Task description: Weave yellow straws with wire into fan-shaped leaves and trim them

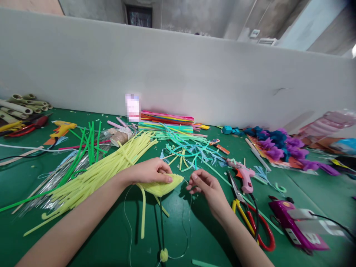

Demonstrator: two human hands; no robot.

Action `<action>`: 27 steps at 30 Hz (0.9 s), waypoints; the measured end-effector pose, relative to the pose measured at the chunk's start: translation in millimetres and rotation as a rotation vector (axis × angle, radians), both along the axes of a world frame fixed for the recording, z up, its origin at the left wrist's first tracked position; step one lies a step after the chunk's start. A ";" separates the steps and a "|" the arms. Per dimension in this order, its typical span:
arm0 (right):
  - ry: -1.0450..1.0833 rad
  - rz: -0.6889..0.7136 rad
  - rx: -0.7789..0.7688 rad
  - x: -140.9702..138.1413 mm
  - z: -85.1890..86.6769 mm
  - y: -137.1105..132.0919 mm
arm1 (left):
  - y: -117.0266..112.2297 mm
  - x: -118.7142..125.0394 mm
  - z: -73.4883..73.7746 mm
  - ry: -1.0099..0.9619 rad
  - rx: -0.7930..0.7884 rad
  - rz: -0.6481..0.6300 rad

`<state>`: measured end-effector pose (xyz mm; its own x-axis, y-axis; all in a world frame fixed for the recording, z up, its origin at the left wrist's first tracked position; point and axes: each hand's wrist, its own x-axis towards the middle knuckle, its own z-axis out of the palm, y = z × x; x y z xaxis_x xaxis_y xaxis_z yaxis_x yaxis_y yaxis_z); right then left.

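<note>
My left hand [151, 171] is closed on a pointed, petal-shaped piece made of yellow pipe cleaners [167, 188], thumb on top. Loose yellow ends hang below it. At the piece's right tip, my right hand [207, 187] pinches a fine wire [186, 181], which loops down toward the table. A dark thin stem [161, 222] runs down from under the piece to a small yellow ball [164, 254]. A big bundle of yellow pipe cleaners [111, 165] lies beside my left forearm.
Red-and-yellow scissors [247, 215] and a pink glue gun [242, 174] lie right of my right hand. Farther right is a purple power strip [299, 226]. A yellow glue gun [62, 129] lies at left. A white partition [178, 70] borders the green table [111, 237].
</note>
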<state>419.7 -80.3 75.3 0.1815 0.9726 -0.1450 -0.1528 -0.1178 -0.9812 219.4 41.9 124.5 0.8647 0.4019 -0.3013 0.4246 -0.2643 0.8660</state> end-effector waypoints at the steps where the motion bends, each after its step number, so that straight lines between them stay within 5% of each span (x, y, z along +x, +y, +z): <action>1: 0.006 -0.013 0.013 0.9 -0.8 0.1 | 0.0 0.0 -0.3 0.002 0.001 0.003; 8: -0.038 -0.053 0.099 0.9 -2.6 0.3 | -0.5 0.3 -1.6 -0.004 -0.015 -0.004; 15: -0.996 -0.070 0.590 -4.3 -0.4 -6.7 | 0.9 0.1 -0.3 -0.012 0.008 -0.009; 18: -1.219 -0.087 0.703 -5.5 -2.2 -6.8 | 0.7 0.3 0.2 -0.011 0.023 -0.016; 27: -1.338 -0.097 0.810 -4.7 -0.3 -6.1 | 1.1 0.2 -2.1 -0.005 0.013 -0.022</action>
<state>415.1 -86.4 75.0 -0.1900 0.6865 0.7019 0.8723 0.4460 -0.2002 219.6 43.0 122.4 0.8747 0.3870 -0.2916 0.4142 -0.2848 0.8645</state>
